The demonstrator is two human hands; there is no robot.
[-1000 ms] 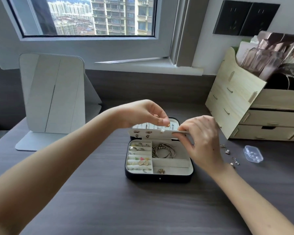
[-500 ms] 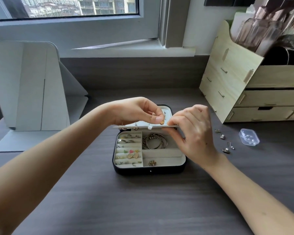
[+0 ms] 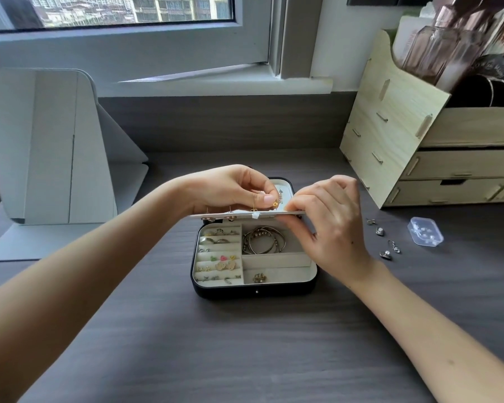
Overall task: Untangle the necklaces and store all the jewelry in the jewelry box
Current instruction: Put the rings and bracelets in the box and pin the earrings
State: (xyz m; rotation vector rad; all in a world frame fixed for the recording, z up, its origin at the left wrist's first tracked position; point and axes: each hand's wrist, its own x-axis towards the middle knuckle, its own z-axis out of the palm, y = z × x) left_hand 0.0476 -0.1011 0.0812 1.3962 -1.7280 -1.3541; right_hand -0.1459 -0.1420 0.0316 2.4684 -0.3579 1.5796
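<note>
My left hand [image 3: 230,187] pinched a gold earring [image 3: 275,203]; my right hand [image 3: 329,225] gripped the flap [image 3: 239,213] between them. Tilting risked dropping it.

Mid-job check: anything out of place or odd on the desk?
Yes: a few silver earrings lie loose on the desk, right of the jewelry box and beside a clear plastic case, not yet stored. Nothing looks spilled or damaged.

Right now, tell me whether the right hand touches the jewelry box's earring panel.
Touching. The head view shows the right hand pinching the right end of the earring panel, held level over the jewelry box.
</note>
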